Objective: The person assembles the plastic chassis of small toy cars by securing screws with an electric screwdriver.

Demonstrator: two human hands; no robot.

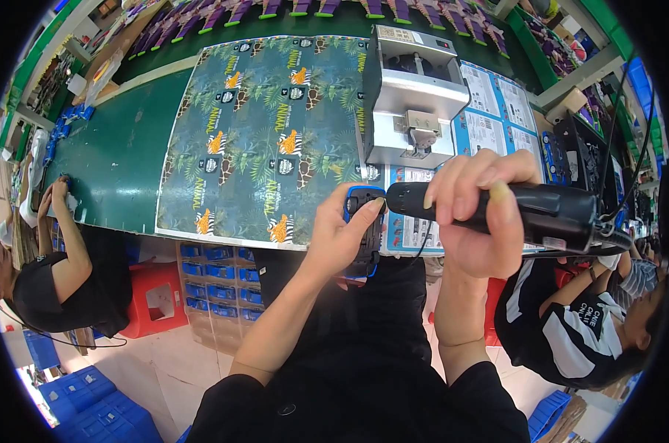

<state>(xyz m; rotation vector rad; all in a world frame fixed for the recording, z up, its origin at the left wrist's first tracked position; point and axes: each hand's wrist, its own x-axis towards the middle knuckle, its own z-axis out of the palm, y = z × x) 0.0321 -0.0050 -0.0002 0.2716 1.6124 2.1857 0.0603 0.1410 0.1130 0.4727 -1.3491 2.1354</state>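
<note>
My left hand (pixel 337 238) is closed around a small toy car (pixel 361 195) at the table's front edge. The car has a black underside and a blue rim, and my thumb lies across it. In my right hand (pixel 486 214) is a black electric screwdriver (pixel 552 215), held level with my fingers wrapped round its front half. The screwdriver's nose points left at the car, close to my left thumb. Whether its tip touches the car I cannot tell. Just beyond my hands stands a silver, box-shaped screw feeder (pixel 382 111).
Printed animal-pattern sheets (pixel 257 140) cover the table left of the feeder. Doll-like toys (pixel 327 6) line the far side. A cable (pixel 624 240) trails from the screwdriver. Co-workers sit at left (pixel 68 280) and right (pixel 571 317). Below the table is a box of blue cars (pixel 220 269).
</note>
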